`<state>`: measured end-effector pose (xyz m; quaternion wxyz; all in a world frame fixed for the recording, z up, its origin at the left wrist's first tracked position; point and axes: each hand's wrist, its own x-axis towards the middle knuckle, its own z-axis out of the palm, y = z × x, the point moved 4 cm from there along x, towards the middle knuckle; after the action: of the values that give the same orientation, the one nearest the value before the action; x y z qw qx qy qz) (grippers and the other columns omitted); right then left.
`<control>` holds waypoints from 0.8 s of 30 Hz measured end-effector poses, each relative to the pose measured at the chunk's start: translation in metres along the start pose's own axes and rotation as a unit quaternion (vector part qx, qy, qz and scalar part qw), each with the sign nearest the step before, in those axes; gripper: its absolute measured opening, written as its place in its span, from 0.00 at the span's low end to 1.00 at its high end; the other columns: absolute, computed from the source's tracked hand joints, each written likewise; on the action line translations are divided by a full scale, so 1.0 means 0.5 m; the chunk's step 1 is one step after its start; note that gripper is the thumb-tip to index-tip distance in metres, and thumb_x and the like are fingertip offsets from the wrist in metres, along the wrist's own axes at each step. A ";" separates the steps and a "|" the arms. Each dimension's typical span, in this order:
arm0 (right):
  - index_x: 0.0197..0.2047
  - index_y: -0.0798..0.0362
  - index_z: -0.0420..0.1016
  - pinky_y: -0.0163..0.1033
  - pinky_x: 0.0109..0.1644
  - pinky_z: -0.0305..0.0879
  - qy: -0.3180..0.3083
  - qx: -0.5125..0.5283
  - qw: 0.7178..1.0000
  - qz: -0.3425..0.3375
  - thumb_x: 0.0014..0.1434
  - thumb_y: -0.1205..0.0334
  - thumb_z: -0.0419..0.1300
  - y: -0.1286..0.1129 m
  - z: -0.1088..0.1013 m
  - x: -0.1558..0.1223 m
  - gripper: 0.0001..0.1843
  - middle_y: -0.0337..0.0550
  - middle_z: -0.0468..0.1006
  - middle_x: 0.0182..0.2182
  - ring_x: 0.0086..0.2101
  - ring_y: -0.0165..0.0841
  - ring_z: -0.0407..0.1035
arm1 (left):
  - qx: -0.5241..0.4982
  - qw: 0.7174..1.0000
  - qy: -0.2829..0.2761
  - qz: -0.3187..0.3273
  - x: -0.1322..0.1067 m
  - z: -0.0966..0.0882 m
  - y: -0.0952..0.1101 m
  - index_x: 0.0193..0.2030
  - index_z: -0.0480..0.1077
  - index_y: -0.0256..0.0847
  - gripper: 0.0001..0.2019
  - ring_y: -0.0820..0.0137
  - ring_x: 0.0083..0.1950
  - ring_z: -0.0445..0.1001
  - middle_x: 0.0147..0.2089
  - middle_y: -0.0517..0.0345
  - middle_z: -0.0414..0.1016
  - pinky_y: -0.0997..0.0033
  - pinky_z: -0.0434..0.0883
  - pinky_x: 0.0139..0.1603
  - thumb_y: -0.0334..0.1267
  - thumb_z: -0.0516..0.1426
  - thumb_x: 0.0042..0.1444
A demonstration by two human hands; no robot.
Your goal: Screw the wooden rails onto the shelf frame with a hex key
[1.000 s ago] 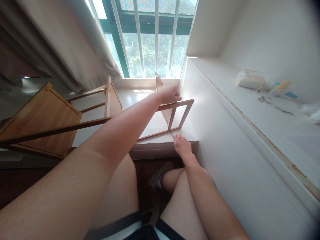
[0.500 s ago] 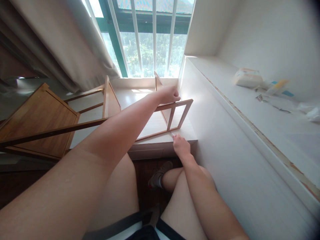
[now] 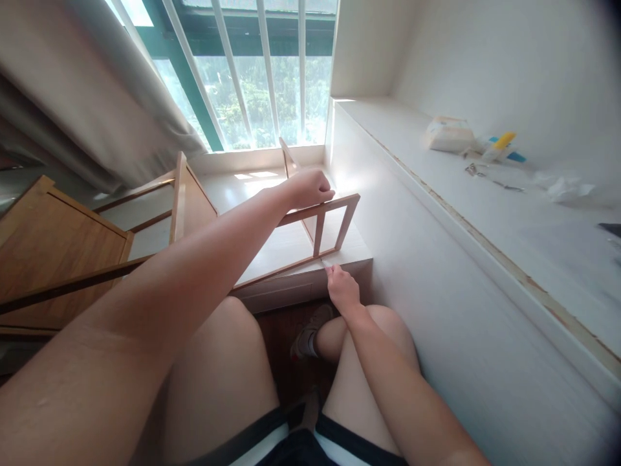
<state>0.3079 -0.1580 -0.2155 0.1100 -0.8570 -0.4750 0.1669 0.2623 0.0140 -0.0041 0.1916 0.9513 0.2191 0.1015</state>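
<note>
A wooden shelf frame [image 3: 189, 194] lies on its side across a white window platform [image 3: 356, 249]. My left hand [image 3: 310, 188] is closed round the frame's upper rail near its right end. My right hand [image 3: 342, 288] is closed at the frame's lower corner, pinching a small thin metal tool [image 3: 324, 264] whose tip touches the wood there. I sit with my bare knees below both hands.
A window with white bars [image 3: 262, 77] and a beige curtain [image 3: 92, 110] are at the back. A long white ledge [image 3: 485, 213] on the right carries a tissue pack [image 3: 449, 134], a yellow-capped item [image 3: 499, 144] and small clutter. My shoe [image 3: 305, 336] rests on dark floor.
The view has swung right and down a little, so everything sits further left in the picture. Both hands keep the same grip on the frame and the tool.
</note>
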 end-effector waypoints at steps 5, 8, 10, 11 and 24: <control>0.47 0.52 0.69 0.38 0.40 0.60 0.022 0.034 0.999 0.020 0.72 0.48 0.36 0.004 0.003 -0.016 0.25 0.50 0.79 0.37 0.39 0.41 0.75 | 0.009 1.000 -0.003 0.004 -0.010 0.003 0.004 0.14 0.46 0.45 0.23 0.74 0.23 0.42 0.17 0.64 0.44 0.63 0.42 0.30 0.38 0.53 0.54; 0.46 0.51 0.70 0.37 0.37 0.58 0.025 0.056 0.998 0.024 0.71 0.48 0.36 0.004 0.015 -0.028 0.25 0.47 0.80 0.36 0.38 0.40 0.74 | 0.004 1.000 -0.004 0.013 -0.018 0.003 0.012 0.13 0.46 0.45 0.23 0.73 0.23 0.42 0.17 0.64 0.43 0.64 0.42 0.31 0.39 0.53 0.54; 0.46 0.50 0.70 0.37 0.37 0.57 0.028 0.063 0.997 0.026 0.72 0.48 0.37 0.003 0.023 -0.035 0.24 0.47 0.80 0.36 0.37 0.39 0.74 | -0.002 1.000 -0.005 0.013 -0.022 0.004 0.018 0.13 0.47 0.45 0.23 0.73 0.23 0.42 0.17 0.64 0.42 0.64 0.42 0.31 0.39 0.54 0.54; 0.46 0.50 0.70 0.37 0.37 0.57 0.030 0.063 0.997 0.027 0.72 0.49 0.38 0.002 0.027 -0.038 0.23 0.46 0.80 0.36 0.37 0.39 0.74 | -0.005 1.000 -0.006 0.012 -0.024 0.004 0.020 0.13 0.48 0.45 0.23 0.73 0.23 0.42 0.17 0.64 0.42 0.64 0.42 0.31 0.39 0.54 0.54; 0.46 0.50 0.71 0.36 0.37 0.55 0.050 0.072 0.995 0.038 0.72 0.49 0.40 0.022 0.030 -0.050 0.22 0.46 0.80 0.36 0.38 0.38 0.74 | 0.003 1.000 -0.007 0.012 -0.033 0.004 0.032 0.15 0.45 0.44 0.23 0.74 0.22 0.41 0.17 0.65 0.43 0.64 0.43 0.29 0.41 0.54 0.54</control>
<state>0.2982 -0.1845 -0.2286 0.1885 -0.8716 -0.4228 0.1617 0.2543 -0.0075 -0.0012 0.1889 0.9552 0.2062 0.0966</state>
